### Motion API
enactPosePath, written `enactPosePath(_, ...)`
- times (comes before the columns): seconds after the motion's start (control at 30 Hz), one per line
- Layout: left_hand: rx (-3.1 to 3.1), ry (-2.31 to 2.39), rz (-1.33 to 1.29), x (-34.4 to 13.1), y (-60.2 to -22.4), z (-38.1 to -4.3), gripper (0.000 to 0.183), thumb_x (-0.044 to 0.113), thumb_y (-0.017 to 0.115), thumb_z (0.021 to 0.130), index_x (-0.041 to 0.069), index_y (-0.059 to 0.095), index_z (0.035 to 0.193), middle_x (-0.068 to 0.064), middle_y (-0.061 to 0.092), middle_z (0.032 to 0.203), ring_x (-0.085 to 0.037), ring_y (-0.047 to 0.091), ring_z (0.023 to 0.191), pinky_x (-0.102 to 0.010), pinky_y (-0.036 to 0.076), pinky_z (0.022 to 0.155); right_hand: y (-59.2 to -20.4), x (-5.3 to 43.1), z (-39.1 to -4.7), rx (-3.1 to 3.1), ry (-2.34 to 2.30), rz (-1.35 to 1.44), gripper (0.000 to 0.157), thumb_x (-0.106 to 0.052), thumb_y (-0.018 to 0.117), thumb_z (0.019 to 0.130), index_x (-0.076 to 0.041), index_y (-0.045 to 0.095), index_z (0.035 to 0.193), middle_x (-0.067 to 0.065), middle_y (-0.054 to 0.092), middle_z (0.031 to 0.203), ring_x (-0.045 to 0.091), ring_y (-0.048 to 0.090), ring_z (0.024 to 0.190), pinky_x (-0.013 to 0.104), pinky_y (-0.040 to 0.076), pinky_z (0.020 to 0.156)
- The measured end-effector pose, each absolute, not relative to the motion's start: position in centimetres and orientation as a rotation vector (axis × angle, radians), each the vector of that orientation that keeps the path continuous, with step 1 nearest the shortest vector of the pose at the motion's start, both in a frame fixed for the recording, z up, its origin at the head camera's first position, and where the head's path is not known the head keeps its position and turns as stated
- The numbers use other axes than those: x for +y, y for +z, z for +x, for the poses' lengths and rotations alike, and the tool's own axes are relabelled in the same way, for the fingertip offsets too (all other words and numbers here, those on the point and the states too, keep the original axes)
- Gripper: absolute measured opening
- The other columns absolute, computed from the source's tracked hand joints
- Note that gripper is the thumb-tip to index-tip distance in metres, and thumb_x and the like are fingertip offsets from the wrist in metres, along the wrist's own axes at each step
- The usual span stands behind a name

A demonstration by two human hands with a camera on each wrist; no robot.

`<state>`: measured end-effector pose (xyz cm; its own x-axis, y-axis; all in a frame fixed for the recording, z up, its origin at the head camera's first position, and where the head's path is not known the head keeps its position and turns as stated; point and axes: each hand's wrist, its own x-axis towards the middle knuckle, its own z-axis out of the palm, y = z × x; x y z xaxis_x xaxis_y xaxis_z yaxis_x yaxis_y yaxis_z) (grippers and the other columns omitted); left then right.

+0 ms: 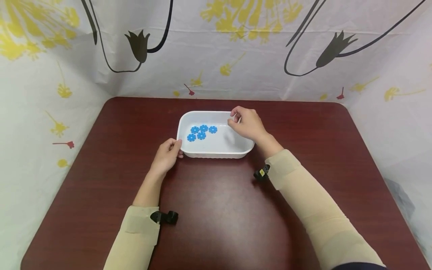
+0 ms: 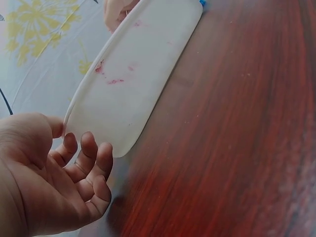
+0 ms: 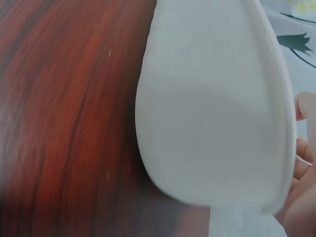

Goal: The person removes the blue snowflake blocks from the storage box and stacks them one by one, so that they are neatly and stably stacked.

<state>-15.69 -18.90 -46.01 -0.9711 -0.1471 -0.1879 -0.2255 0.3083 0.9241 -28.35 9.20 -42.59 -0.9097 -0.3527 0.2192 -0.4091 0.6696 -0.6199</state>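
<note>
A white rectangular tray stands on the table, with several blue notched discs lying flat in its left half. My left hand grips the tray's left end, thumb at the rim and index finger against the outer wall; its other fingers curl loosely beside the wall in the left wrist view. Above the tray's right end, my right hand has its thumb and fingers bent toward each other. Whether they hold something small cannot be made out. The tray wall partly hides this hand in the right wrist view.
The dark red wooden table extends around the tray. Behind and beside it hangs a white flower-patterned cloth. Pinkish marks show on the tray's outer wall. A small blue patch shows at its far end.
</note>
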Motion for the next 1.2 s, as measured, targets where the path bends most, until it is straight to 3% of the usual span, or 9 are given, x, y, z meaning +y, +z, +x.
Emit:
enactPosePath(0.47,2.473,1.781,-0.330,-18.9,-46.0,-15.8,0.034,0.030,0.049,0.108,-0.003,0.058,0.104,-0.013,0.061,0.090,-0.022,0.063,0.083,-0.035,0.055,0.082,-43.6,6.2,-28.8,-3.024,0.991,0.624,0.029,-0.032,0.066,0.092,-0.007,0.065,0.108,0.007,0.064,0.091,0.022,0.055,0.077,0.036,0.045,0.073)
enactPosePath(1.2,2.471,1.782,-0.326,-19.0,-45.7,-15.8,0.032,0.029,0.050,0.108,-0.002,0.058,0.101,-0.013,0.061,0.088,-0.023,0.064,0.082,-0.037,0.055,0.083,-44.0,3.3,-29.3,-3.253,0.683,0.748,0.036,-0.029,0.072,0.094,-0.004,0.066,0.119,0.009,0.066,0.101,0.023,0.058,0.093,0.040,0.048,0.088)
